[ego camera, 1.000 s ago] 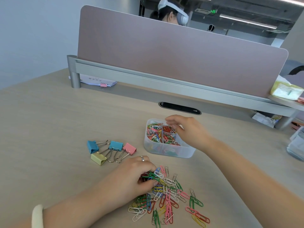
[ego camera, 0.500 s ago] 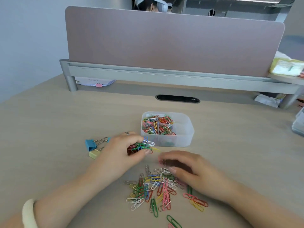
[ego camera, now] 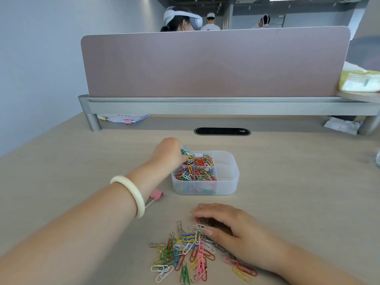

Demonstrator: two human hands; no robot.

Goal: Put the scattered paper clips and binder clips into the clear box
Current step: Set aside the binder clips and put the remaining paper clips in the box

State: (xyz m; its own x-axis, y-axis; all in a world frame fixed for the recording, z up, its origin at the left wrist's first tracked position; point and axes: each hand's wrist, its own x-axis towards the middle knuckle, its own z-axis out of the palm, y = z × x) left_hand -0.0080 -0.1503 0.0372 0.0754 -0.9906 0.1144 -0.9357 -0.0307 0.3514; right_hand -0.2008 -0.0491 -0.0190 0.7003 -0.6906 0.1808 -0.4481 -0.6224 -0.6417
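My left hand (ego camera: 169, 152) is at the clear box (ego camera: 205, 175), frame centre, grip pinching a small bunch of paper clips (ego camera: 185, 151) over its upper-left corner. Box left compartments hold paper clips; right ones look bare. My right hand (ego camera: 232, 231) rests curled, fingers down on the loose clip pile (ego camera: 185, 254) at lower centre of the worktop (ego camera: 287, 182). Pink binder clip (ego camera: 156, 196) sits just left of the box, partly under my wrist.

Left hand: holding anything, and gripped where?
Left hand pinches a small bunch of coloured wire paper clips in its fingertips, over the clear plastic box.
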